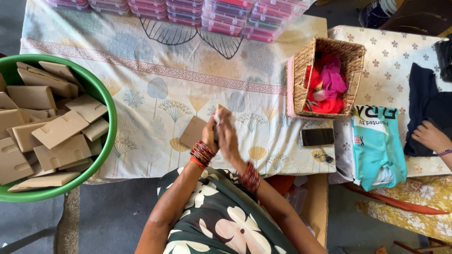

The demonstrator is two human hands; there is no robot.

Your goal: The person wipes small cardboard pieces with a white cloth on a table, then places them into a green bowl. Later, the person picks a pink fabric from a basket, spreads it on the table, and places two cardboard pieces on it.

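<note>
Left hand point(208, 134): raised over the table edge, fingers curled around a flat brown cardboard piece point(194, 130), gripping it from the left side.
Right hand point(228, 136): pressed close against the left one, fingers closed on the same cardboard piece near its upper end; motion blur makes the exact hold hard to read, so it may be only pinching a corner.
Cardboard piece: held up between the 2 hands, above the floral tablecloth point(160, 80), near the table's front edge.
Green tub point(111, 113): at the left, full of similar brown cardboard pieces.
Wicker basket point(301, 70): to the right of the hands, holding red and pink fabric flowers.
Phone point(317, 137): lying dark-screened just below the basket.
Plastic boxes point(221, 16): stacked in rows along the far edge.
Another person's hand point(429, 136): at the right, resting on dark cloth.
</note>
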